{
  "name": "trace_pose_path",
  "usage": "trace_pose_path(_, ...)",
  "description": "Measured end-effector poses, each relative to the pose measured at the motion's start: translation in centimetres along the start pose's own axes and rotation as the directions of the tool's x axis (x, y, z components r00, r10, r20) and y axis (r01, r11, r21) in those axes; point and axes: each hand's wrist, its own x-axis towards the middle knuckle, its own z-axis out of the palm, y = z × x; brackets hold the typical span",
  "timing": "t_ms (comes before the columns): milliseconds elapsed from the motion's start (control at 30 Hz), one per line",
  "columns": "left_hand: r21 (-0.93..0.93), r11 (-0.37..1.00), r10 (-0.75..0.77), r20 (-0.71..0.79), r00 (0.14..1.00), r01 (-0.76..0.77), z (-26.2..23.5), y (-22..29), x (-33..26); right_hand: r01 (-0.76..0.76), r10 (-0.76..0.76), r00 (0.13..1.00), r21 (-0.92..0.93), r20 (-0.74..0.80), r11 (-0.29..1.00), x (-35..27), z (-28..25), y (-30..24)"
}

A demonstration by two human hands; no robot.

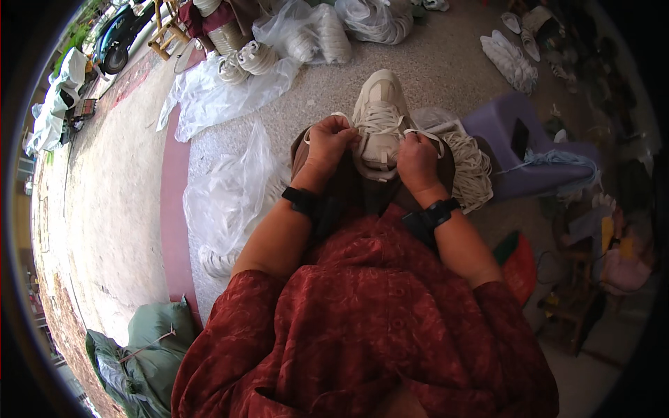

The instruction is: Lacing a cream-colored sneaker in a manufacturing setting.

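Note:
A beige sneaker (378, 90) rests on my lap between my knees, its toe pointing away from me. Its cream shoelace (380, 117) is threaded across the front in several rows. On the shoe's left side my left hand (329, 144) is closed, pinching one part of the lace, with a loop curving over the fingers. Opposite it, my right hand (418, 161) pinches the lace on the right side, where another loop (433, 138) stands out. Both fingertips are close to the eyelets. What exactly lies between the fingertips is partly hidden.
Right of my knee hangs a bundle of cream laces (472, 171), beside a purple plastic stool (498, 125) with a dark flat object and blue strings on it. Plastic bags (226, 184) of pale cord lie left and ahead. A green sack (160, 334) sits at the lower left.

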Motion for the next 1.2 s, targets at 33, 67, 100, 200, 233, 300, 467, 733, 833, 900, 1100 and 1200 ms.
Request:
trace_pose_path(33,0.006,1.000,0.018,-0.006,1.000,-0.018,-0.1,-0.3,0.0,-0.010,0.010,1.000,-0.013,-0.029,1.000,0.0,-0.2,-0.2)
trace_pose_path(67,0.001,1.000,0.016,-0.009,1.000,-0.016,-0.1,-0.7,0.1,-0.021,0.019,0.998,-0.026,-0.059,0.999,0.0,-0.2,-0.3)
trace_pose_path(100,0.112,0.992,0.065,-0.037,0.997,-0.061,-0.2,-1.0,0.2,-0.019,0.018,0.998,-0.029,-0.054,0.999,-0.1,-0.2,-0.4)
trace_pose_path(200,0.431,0.880,0.251,-0.064,0.966,-0.200,0.3,-1.3,0.0,-0.021,0.019,0.999,-0.049,-0.034,0.999,-0.2,-0.2,-0.3)
trace_pose_path(233,0.623,0.733,0.381,-0.045,0.923,-0.272,0.5,-1.2,-0.2,-0.016,0.014,1.000,-0.046,-0.027,0.999,-0.3,-0.2,-0.3)
trace_pose_path(300,0.664,0.688,0.413,-0.025,0.910,-0.294,1.2,-1.0,-0.4,-0.008,0.007,1.000,-0.045,-0.018,0.999,-0.3,-0.1,-0.1)
trace_pose_path(467,0.598,0.794,0.236,-0.135,0.962,-0.111,0.8,-0.9,0.2,-0.109,0.107,0.992,-0.033,-0.067,0.993,-0.1,0.4,0.3)
trace_pose_path(733,0.759,0.617,0.327,-0.010,0.945,-0.206,1.3,-0.2,-1.2,-0.060,0.053,0.989,-0.045,-0.135,0.997,-0.1,0.9,0.3)
trace_pose_path(833,0.816,0.435,0.460,0.162,0.873,-0.381,1.5,0.1,-1.5,-0.052,0.047,0.992,-0.042,-0.114,0.998,-0.1,0.8,0.6)
trace_pose_path(900,0.843,0.397,0.431,0.177,0.885,-0.363,1.5,0.3,-1.8,-0.029,0.026,0.992,-0.029,-0.124,0.999,0.0,1.0,0.8)
trace_pose_path(1100,0.835,0.501,0.363,0.035,0.931,-0.227,1.2,-1.1,-0.5,-0.190,0.205,0.975,0.148,-0.090,0.970,0.2,0.9,1.5)
trace_pose_path(1200,0.669,0.733,0.213,-0.055,0.975,-0.122,0.7,-1.4,-0.4,-0.230,0.238,0.968,0.093,-0.080,0.969,-0.1,-0.1,0.4)
